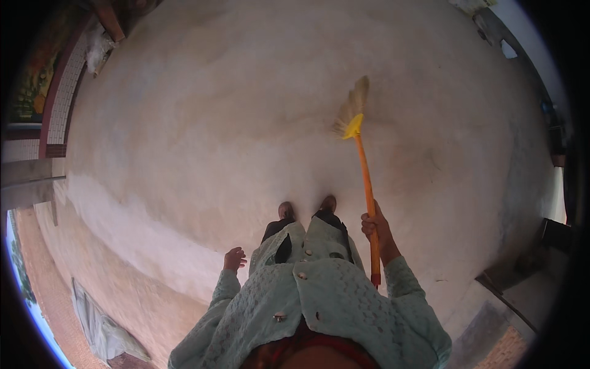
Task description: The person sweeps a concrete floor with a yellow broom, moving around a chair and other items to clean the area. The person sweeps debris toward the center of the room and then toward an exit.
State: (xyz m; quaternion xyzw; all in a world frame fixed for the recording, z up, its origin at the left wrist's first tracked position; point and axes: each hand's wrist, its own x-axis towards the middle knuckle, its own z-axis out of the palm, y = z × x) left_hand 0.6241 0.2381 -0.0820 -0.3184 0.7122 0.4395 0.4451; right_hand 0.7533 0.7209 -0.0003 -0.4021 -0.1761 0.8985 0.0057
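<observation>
One right hand [375, 226] is gripping a broom [362, 166] near the lower end of its smooth orange handle, arm bent at the person's side. Its long axis is running nearly straight ahead, straw bristles fanning over the pale, rough concrete floor [246, 123]. Left hand [234, 258] is hanging released, fingers loosely curled.

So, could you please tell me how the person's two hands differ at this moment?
The right hand is closed around the orange broom handle, while the left hand holds nothing, its fingers loosely spread. The right hand is raised in front of the body; the left hand hangs lower beside the leg. Both are bare and come out of pale green lace sleeves.
</observation>
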